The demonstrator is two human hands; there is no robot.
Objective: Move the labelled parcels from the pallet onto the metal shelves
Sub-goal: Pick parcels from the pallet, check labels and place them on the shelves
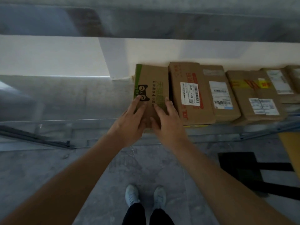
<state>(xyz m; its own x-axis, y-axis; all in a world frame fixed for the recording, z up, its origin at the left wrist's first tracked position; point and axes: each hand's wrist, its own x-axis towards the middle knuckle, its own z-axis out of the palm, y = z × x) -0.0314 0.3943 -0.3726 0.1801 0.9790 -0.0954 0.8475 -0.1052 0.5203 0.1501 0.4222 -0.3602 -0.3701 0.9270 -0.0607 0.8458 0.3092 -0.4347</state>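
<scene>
A brown cardboard parcel with green print and a black cat logo (152,82) lies flat at the left end of a row on the metal shelf (214,132). My left hand (129,120) lies on its near left part, fingers stretched forward over the top. My right hand (168,122) rests on its near right part, fingers straight along the top beside the neighbouring box. To its right sit a labelled parcel with red print (190,93), another labelled parcel (220,93) and a taped parcel (254,95). The pallet is out of view.
A white wall (65,56) runs behind the shelf, which ends at its left in a metal rail (37,137). Grey concrete floor (90,176) lies below, with my two feet. A black frame (243,169) and a yellow edge (290,146) sit low right.
</scene>
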